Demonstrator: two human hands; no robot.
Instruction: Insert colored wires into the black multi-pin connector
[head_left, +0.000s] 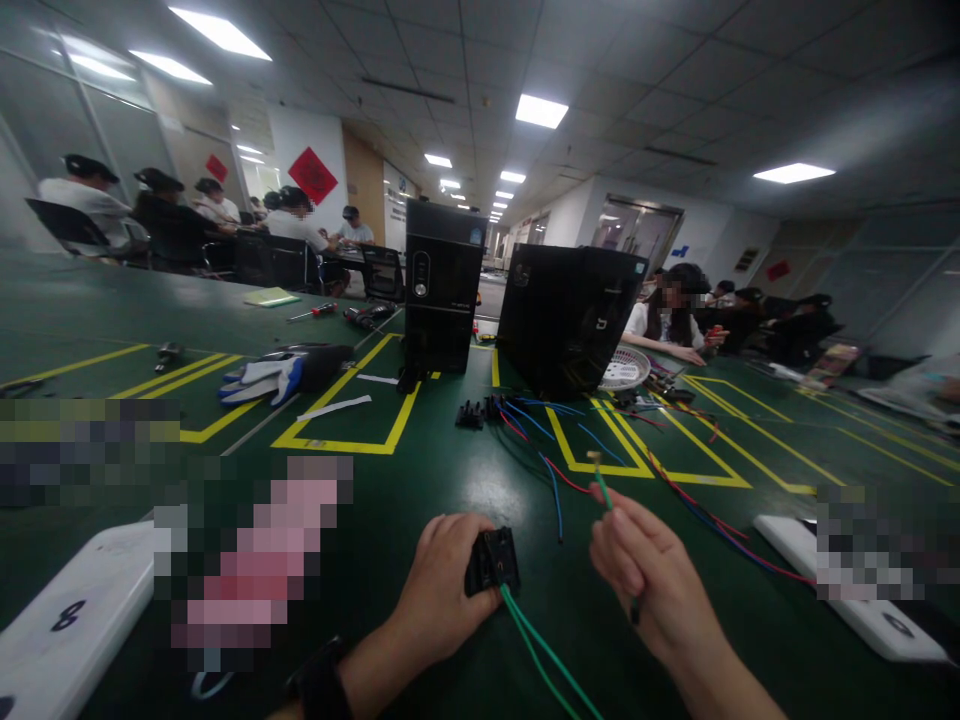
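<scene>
The left hand (454, 575) pinches a black connector block (495, 562) between thumb and fingers, low at center on a green table (442, 480); two green wires (536, 640) run from it, cut off by the bottom edge. The right hand (652, 570), apart, pinches a green wire end (602, 483), its fingers pressed together. Open tabletop lies beyond the block, up to loose blue wires (557, 490). Pixelation hides items at both sides.

- Left hand (442, 590): bare; five-fingered.
- Left wrist: fitted with one wide black band (324, 682); surface dark, edge slightly raised; exact type indistinct.
- Right hand (649, 565): bare; five-fingered.
- Right forearm (724, 660): bare along its visible length.
</scene>
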